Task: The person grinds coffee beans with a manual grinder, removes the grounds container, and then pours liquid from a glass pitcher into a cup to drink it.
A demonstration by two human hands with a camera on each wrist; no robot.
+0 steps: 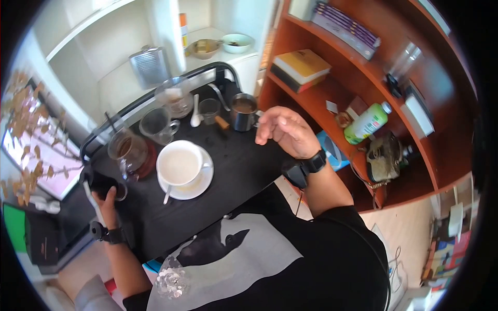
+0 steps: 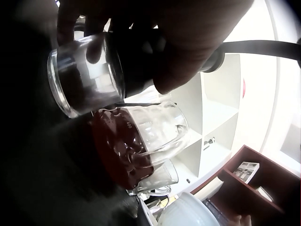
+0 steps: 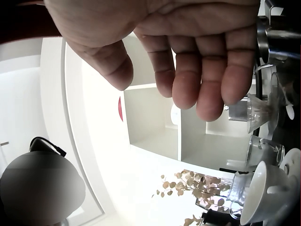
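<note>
Head view: the left hand's (image 1: pixel 108 207) fingers curl round one black container with a clear base (image 1: pixel 102 182), at the black bench's (image 1: pixel 233 160) left end. The right hand's (image 1: pixel 290 132) loosely bent fingers hang slightly apart near one steel mug (image 1: pixel 243 114). Between stand one glass jug of red-brown liquid (image 1: pixel 136 158) and one white cup (image 1: pixel 179 163).

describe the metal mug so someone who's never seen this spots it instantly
On the black table, go to the end nearest the red-brown bookcase. Just beside the raised right hand stands the metal mug, holding brown liquid. Its silvery body sets it apart from the small clear glass and the white cup.
</note>
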